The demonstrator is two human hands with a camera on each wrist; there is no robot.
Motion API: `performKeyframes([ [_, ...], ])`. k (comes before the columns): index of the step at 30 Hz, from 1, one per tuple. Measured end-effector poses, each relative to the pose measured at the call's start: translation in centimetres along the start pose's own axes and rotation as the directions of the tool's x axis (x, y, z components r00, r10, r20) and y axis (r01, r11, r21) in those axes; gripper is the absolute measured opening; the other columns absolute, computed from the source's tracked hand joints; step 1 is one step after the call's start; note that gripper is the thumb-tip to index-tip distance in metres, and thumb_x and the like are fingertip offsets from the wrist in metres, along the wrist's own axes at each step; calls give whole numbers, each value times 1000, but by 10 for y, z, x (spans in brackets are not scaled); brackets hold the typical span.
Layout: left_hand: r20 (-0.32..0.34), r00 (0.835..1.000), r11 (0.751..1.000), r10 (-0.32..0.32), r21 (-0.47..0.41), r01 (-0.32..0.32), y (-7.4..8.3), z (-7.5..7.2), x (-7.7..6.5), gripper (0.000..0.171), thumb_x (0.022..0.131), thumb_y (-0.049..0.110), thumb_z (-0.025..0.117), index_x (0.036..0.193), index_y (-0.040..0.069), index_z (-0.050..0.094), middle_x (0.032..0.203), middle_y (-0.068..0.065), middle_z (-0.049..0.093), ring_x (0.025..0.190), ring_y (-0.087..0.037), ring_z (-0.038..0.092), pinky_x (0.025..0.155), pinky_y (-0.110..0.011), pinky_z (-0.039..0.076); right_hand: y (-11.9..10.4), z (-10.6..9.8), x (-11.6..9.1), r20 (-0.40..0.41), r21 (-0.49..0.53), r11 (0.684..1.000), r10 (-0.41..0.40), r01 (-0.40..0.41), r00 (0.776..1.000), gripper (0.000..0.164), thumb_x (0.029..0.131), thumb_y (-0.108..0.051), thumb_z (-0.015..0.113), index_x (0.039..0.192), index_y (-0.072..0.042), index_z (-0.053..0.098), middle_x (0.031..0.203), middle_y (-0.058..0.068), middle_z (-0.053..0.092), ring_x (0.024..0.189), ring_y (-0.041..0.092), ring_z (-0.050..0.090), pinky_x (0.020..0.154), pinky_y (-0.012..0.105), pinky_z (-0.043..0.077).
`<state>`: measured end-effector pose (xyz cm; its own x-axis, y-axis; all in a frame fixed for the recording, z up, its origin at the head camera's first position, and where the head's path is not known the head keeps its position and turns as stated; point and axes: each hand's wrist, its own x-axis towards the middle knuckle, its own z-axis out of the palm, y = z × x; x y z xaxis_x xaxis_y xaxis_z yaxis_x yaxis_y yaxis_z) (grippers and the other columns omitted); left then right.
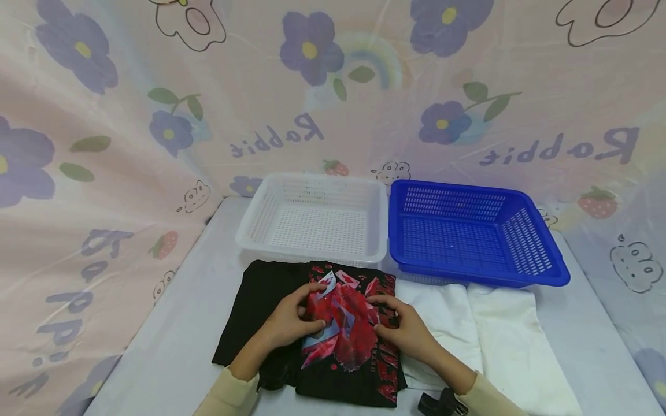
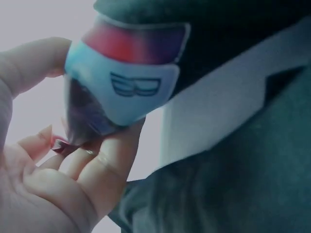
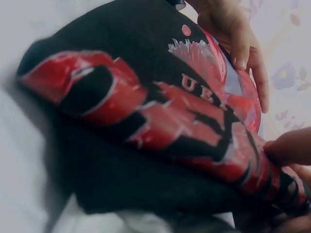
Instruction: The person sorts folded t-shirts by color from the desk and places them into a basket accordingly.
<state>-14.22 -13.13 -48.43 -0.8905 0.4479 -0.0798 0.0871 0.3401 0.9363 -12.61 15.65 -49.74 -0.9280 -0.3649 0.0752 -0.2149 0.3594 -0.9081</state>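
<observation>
In the head view, a folded black T-shirt with a red and pale blue print lies in front of both hands. My left hand holds the printed cloth at its left side; in the left wrist view, the thumb and fingers curl round a bulging fold of the print. At the right side, my right hand pinches the shirt's edge, and its fingertips grip red-lettered cloth in the right wrist view. More black cloth spreads to the left; whether it belongs to the same shirt I cannot tell.
Behind the shirt stand a white perforated basket and, to its right, a blue one. White folded cloth and cream cloth lie on the right of the white-covered table. A patterned curtain hangs behind.
</observation>
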Motion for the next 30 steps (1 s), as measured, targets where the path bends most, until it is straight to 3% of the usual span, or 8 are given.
performKeyframes([
  [10, -6, 1000, 996, 18, -84, -19, 18, -2, -6, 66, 83, 9, 75, 140, 23, 44, 112, -15, 67, 80, -15, 70, 68, -26, 57, -18, -11, -8, 1, 31, 999, 33, -33, 999, 53, 82, -1, 71, 127, -24, 58, 66, -2, 41, 40, -4, 29, 41, 20, 38],
  [13, -3, 999, 995, 32, -99, -32, 21, -3, -7, 66, 83, 9, 75, 140, 22, 44, 111, -15, 67, 79, -14, 70, 66, -26, 57, -22, -12, -9, 3, 19, 1000, 21, -21, 1000, 54, 81, 0, 71, 128, -24, 57, 74, 0, 51, 40, -3, 31, 41, 20, 38],
  [16, 3, 999, 995, 47, -92, -46, 24, -4, -9, 64, 84, 11, 75, 139, 22, 44, 111, -16, 67, 79, -13, 70, 66, -25, 57, -26, -14, -10, 5, 8, 1000, -4, 4, 1000, 55, 81, -1, 72, 129, -23, 56, 100, 5, 59, 42, -4, 31, 41, 20, 38],
  [19, 6, 998, 994, 69, -90, -68, 29, -6, -12, 63, 84, 14, 75, 139, 21, 45, 114, -17, 65, 81, -13, 71, 67, -26, 57, -32, -16, -11, 4, 3, 999, -36, 36, 999, 55, 81, -2, 73, 129, -22, 56, 113, 8, 61, 43, -5, 28, 40, 19, 36],
  [30, -8, 993, 989, 117, -92, -117, 51, -12, -17, 63, 81, 13, 77, 136, 23, 47, 118, -16, 61, 79, -14, 72, 66, -30, 59, -57, -30, -15, -4, -15, 996, -87, 86, 996, 57, 79, -4, 75, 130, -22, 55, 113, 7, 62, 42, -8, 23, 37, 17, 31],
])
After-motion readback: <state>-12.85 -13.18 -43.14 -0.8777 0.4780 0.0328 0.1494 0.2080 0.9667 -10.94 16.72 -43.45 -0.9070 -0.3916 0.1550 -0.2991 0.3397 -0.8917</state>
